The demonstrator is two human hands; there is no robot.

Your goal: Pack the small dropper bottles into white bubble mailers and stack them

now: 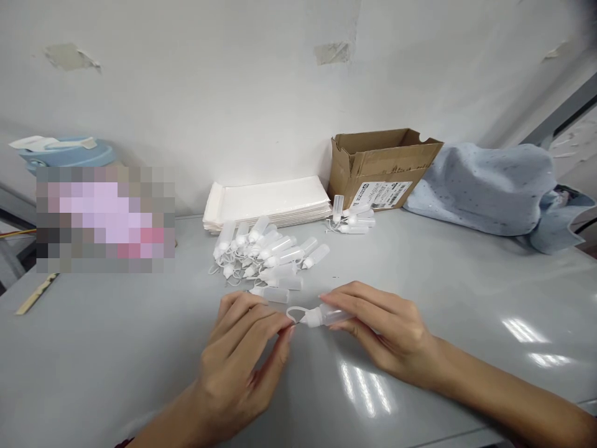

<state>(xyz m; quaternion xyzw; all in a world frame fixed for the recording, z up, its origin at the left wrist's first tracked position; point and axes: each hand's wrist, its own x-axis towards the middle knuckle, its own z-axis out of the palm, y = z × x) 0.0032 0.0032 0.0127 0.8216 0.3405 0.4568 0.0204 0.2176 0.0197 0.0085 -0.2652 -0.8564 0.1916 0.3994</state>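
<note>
My right hand point(382, 330) grips a small clear plastic dropper bottle point(326, 315) lying sideways just above the grey table point(116, 348). My left hand point(242, 361) pinches the white tethered cap point(293, 316) at the bottle's nozzle end. Just beyond my hands lies a heap of several similar small bottles point(270, 252) with white caps. A smaller cluster of such bottles point(354, 219) sits further back beside a cardboard box.
An open cardboard box point(382, 165) with a label stands at the back against the wall. A stack of white flat bags point(268, 200) lies left of it. Light blue cloth point(494, 186) is bunched at the right. A blurred patch and a blue container point(65, 152) are at the left.
</note>
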